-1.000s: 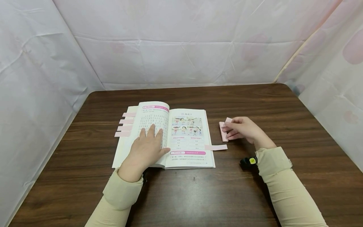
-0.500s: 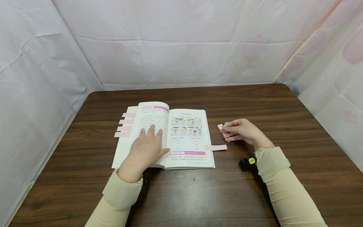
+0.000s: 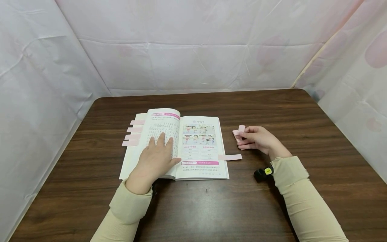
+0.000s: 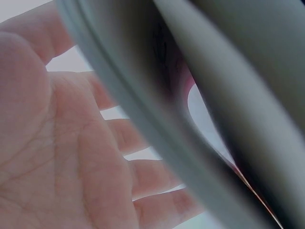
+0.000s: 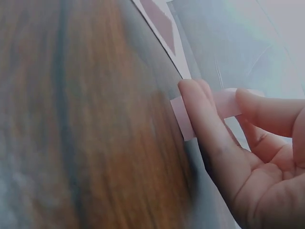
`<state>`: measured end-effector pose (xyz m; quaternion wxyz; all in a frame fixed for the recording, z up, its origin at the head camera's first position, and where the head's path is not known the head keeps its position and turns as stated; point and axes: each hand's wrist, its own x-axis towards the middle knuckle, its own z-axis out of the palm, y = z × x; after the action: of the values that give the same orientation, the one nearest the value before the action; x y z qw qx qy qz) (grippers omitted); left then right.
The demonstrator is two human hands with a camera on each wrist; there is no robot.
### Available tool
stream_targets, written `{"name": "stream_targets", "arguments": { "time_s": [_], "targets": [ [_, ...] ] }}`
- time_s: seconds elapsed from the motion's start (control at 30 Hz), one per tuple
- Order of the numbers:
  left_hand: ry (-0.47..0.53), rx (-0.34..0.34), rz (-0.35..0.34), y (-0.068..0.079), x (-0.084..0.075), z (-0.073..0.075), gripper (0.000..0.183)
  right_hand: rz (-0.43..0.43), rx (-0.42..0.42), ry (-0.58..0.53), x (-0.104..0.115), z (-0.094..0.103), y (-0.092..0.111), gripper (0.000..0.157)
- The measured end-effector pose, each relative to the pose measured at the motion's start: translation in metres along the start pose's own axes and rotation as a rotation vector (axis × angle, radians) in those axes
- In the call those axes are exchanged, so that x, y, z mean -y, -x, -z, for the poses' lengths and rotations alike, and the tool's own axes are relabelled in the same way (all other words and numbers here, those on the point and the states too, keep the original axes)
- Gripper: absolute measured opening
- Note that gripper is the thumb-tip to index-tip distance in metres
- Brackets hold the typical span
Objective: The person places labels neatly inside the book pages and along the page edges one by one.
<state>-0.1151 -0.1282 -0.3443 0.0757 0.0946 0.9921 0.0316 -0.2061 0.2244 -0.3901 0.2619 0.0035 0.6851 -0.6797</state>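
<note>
An open book [image 3: 196, 170] with printed text and small pictures lies in the head view. My left hand [image 3: 155, 159] rests on its left page, fingers straight and spread. To the right of the book, my right hand [image 3: 260, 139] pinches a pale pink sticky strip [image 3: 241, 128] between thumb and finger. Other fingers of that hand rest against a small pink sticky note pad [image 3: 235, 133] on the table. In the right wrist view the strip [image 5: 227, 103] stretches away from the pad [image 5: 183, 119]; whether it is fully detached, I cannot tell.
Several pink strips [image 3: 131, 137] stick out from the book's left edge. Another pink strip [image 3: 231, 157] juts from the right page over the brown table [image 3: 211, 208]. A black wrist device [image 3: 262, 174] hangs below my right cuff. White sheeting [image 3: 193, 47] stands behind the table.
My right hand's fingers dipped onto the pad, hiding the strip, and now hold a strip up again. The pad has tilted and shifted slightly left. My left hand stays still.
</note>
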Motion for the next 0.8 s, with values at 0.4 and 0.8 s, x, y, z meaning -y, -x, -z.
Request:
{"name": "stream_targets", "arguments": {
  "time_s": [0.4, 0.8],
  "targets": [
    [-0.009, -0.001, 0.003, 0.0001, -0.0003, 0.0004, 0.077, -0.004, 0.052, -0.115, 0.0032, 0.0038, 0.0022, 0.007],
    [-0.009, -0.004, 0.001, 0.0005, 0.0002, 0.0002, 0.077, -0.026, 0.029, -0.127, 0.0015, 0.0032, -0.0005, 0.009]
  ]
}}
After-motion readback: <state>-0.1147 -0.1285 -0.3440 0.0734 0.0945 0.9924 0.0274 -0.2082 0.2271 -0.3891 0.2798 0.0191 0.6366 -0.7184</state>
